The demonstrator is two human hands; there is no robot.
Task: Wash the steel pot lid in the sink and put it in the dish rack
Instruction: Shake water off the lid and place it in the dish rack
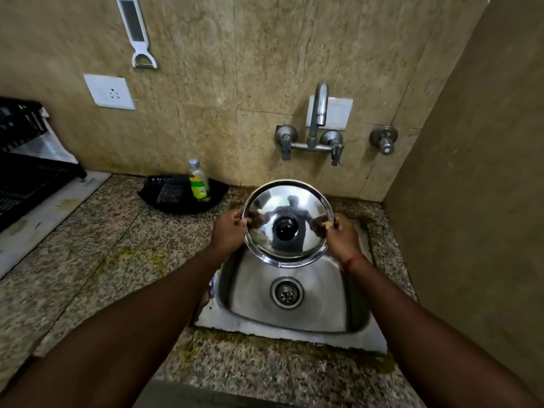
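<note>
A round steel pot lid with a black knob in its middle is held up over the back of the steel sink, its knob side facing me. My left hand grips the lid's left rim and my right hand grips its right rim. The sink basin looks dry, with a round drain in its middle. A black dish rack stands at the far left on a white board. No water runs from the wall tap above the sink.
A black tray holding a scrub pad and a small bottle with a yellow-green label sits left of the sink against the wall. A white peeler hangs on the wall. A side wall closes in the right.
</note>
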